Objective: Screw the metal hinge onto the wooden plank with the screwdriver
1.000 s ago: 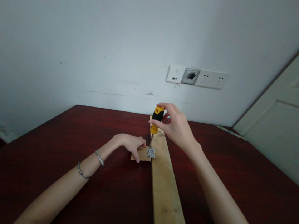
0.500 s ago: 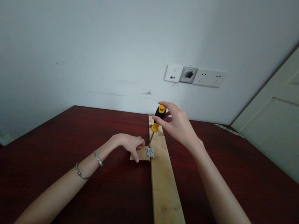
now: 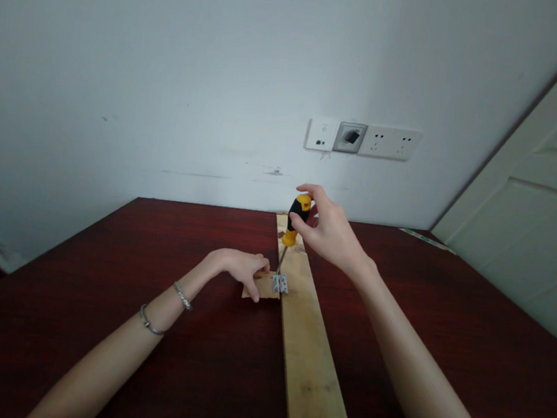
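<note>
My right hand (image 3: pixel 324 227) grips a yellow and black screwdriver (image 3: pixel 299 213) by its handle, thumb on the near side. The shaft slants down and its tip meets a small metal hinge (image 3: pixel 281 283). One leaf of the hinge lies on a long wooden board (image 3: pixel 312 354), the other on a small piece of thin wood or cardboard (image 3: pixel 264 286) at the board's left edge. My left hand (image 3: pixel 242 268) holds that small piece, with the thumb on its near side and the fingers at its far edge. Any screw under the tip is too small to make out.
The board lies lengthwise on a dark red tabletop (image 3: pixel 179 372). Behind the table's far edge rises a white wall with a row of sockets (image 3: pixel 364 140). A flat printed strip (image 3: pixel 426 240) lies at the far right, near a white panelled door (image 3: pixel 550 206).
The fingers of my right hand have shifted slightly round the screwdriver handle, which has turned a little. My left hand, the hinge and the board stay where they were.
</note>
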`<state>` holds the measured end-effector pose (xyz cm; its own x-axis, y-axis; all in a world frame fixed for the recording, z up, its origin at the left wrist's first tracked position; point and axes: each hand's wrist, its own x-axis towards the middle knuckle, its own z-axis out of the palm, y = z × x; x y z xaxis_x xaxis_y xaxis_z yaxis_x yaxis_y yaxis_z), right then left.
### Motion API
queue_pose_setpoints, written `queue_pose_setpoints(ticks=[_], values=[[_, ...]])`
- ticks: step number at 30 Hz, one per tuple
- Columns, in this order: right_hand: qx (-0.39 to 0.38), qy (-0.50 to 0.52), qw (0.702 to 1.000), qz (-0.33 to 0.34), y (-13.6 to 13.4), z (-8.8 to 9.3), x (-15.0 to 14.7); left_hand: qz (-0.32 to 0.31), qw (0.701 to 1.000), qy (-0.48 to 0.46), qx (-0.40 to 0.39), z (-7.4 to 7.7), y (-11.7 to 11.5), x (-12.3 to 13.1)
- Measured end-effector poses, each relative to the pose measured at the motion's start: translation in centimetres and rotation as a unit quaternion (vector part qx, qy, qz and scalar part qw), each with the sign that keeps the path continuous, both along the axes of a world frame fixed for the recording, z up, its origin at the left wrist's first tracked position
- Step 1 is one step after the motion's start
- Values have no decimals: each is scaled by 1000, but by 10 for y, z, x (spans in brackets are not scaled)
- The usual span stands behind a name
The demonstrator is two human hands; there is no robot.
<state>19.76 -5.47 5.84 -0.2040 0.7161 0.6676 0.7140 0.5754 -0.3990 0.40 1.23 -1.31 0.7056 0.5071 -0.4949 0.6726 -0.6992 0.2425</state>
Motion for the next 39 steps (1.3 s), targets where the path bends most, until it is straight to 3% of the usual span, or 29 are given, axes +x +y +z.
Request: queue_pose_setpoints(ticks=[6, 11, 19, 25, 33, 39], values=[[34, -6, 999, 5, 2, -2, -1, 7, 1000, 1, -9, 0, -1, 1], [8, 37, 998, 43, 3, -2, -2, 7, 1000, 3, -8, -1, 1, 1], [17, 2, 1000, 2, 2, -3, -6, 4, 1000, -3, -9, -2, 1, -1], [-9, 39, 998, 56, 3, -2, -2, 2, 1000, -6, -6, -3, 1, 0], [10, 8, 999, 32, 3, -4, -6, 6, 1000, 0, -1, 1, -2, 2], [6, 50, 997, 60, 5, -3, -3, 5, 1000, -4, 1, -4, 0, 0]])
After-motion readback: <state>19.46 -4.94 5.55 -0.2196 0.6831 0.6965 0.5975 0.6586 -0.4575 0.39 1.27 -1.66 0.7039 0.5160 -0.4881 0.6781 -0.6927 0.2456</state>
